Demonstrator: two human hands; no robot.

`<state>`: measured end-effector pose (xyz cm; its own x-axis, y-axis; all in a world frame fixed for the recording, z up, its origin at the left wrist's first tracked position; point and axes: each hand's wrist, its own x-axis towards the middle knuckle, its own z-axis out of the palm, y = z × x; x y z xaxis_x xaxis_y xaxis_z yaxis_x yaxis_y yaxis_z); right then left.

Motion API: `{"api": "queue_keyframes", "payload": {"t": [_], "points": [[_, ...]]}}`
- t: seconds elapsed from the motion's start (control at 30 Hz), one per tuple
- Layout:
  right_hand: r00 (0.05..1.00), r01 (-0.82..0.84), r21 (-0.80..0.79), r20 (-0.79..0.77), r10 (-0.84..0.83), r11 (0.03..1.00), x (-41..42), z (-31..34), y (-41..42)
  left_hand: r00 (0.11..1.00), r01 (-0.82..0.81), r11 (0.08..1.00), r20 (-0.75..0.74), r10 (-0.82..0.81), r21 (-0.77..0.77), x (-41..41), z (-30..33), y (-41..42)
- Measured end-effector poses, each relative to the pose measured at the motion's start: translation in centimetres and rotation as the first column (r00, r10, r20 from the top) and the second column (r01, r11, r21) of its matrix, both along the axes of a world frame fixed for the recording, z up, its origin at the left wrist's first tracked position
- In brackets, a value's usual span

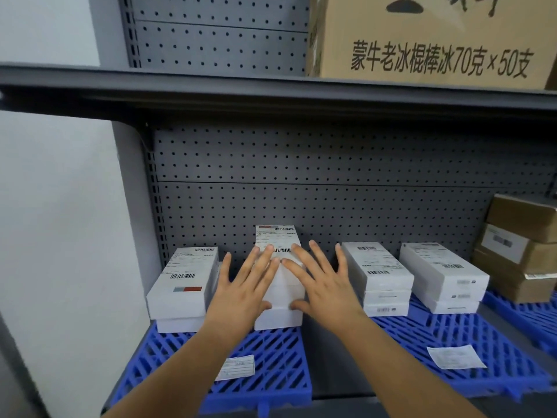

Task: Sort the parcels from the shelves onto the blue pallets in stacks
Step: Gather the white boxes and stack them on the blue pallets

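Note:
A stack of white parcels (278, 315) with a shipping label on top stands at the middle of the left blue pallet (271, 375). My left hand (244, 288) and my right hand (322, 282) lie flat on its top with fingers spread and straight, thumbs at the stack's front edge. Another white parcel stack (184, 285) stands to the left on the same pallet. Two more white stacks (379, 276) (443, 276) sit on the right blue pallet (482, 351).
Brown cardboard boxes (521, 245) are stacked at the far right on a third pallet. A large printed carton (431, 37) sits on the upper shelf. Loose paper labels (238, 367) (456, 356) lie on the pallets. Grey pegboard backs the shelf; a white wall is at left.

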<state>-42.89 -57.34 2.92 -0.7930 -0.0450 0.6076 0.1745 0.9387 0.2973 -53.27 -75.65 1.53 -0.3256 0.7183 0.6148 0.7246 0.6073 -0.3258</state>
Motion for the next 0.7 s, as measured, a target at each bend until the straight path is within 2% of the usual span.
{"api": "queue_keyframes", "payload": {"t": [0.1,0.4,0.7], "points": [[1.000,-0.014,0.005,-0.012,0.014,1.000,0.3,-0.2,-0.2,1.000,0.025,0.999,-0.011,-0.025,0.025,0.6,-0.5,-0.6],[1.000,-0.002,0.022,-0.030,0.003,1.000,-0.3,-1.4,-0.7,0.998,-0.041,0.996,-0.058,0.037,-0.075,0.2,-1.9,-1.1],[0.996,0.003,0.010,-0.090,-0.002,1.000,-0.3,-1.9,-1.0,0.992,-0.055,0.993,-0.123,0.042,-0.100,0.2,-1.7,-1.4]]}}
